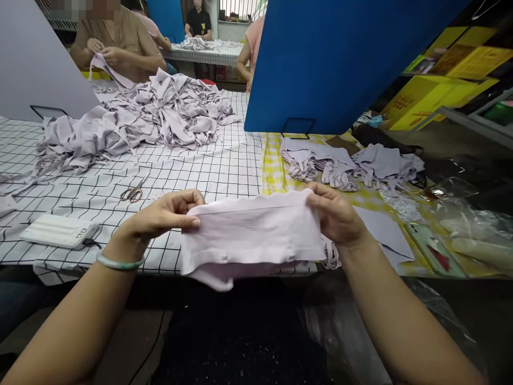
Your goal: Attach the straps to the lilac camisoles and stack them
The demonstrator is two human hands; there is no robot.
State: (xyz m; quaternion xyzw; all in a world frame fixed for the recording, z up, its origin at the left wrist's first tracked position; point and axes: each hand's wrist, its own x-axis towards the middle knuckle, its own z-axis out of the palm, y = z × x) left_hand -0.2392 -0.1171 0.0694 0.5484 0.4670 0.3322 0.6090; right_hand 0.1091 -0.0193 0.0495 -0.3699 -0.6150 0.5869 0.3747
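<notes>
A pale lilac cloth piece (252,230) is stretched between my two hands above the table's front edge, its lower part hanging loose. My left hand (168,216) pinches the cloth's upper left corner between thumb and fingers; a pale green bangle (119,262) circles that wrist. At the upper right corner, my right hand (334,214) grips the cloth, its fingertips partly behind the fabric. Scissors (135,191) lie on the checked tablecloth (224,166) beyond my left hand. Stacked lilac pieces (316,158) rest beyond my right hand on a yellow checked cloth (276,160).
A large heap of lilac pieces (172,112) covers the back left. A white power bank (60,231) lies at left, a phone (435,250) at right. A blue panel (320,64) and a pale panel (40,59) stand upright. Other people sit across the table.
</notes>
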